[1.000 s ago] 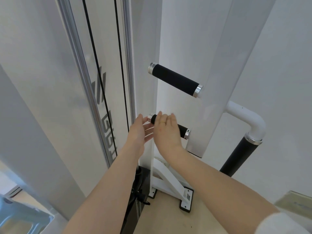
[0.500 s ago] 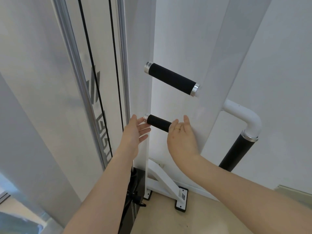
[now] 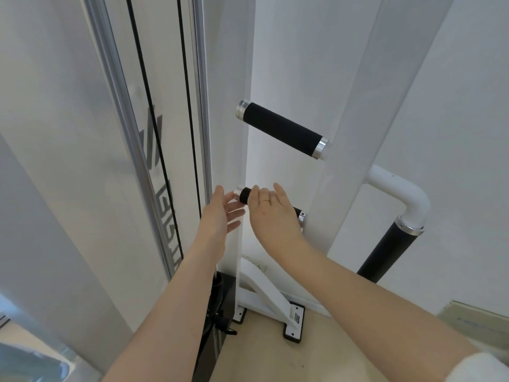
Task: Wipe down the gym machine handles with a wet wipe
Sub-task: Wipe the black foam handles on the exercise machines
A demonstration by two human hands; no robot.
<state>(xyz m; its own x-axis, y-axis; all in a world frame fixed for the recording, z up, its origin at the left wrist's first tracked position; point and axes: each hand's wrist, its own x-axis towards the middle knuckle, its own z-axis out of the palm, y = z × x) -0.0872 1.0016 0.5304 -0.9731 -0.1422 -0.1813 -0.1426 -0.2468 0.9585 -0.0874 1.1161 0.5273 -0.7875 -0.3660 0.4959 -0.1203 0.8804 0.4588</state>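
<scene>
Both hands are reaching to the lower handle (image 3: 244,196), a short black grip with silver end caps sticking out from the white post (image 3: 355,150) of the machine. The right hand (image 3: 272,213) is lying over the middle of that grip, fingers stretched out and loosely spread, hiding most of its length; only the free end and a bit by the post are showing. Whether the palm is pressing on the grip cannot be told, and no wipe is showing. The left hand (image 3: 220,216) is hovering just beside the free end cap, open, fingers extended toward it, holding nothing visible. The upper handle (image 3: 281,130) is sitting above them, well apart from both hands. Two black cables (image 3: 165,161) are running down the panel to the left.
</scene>
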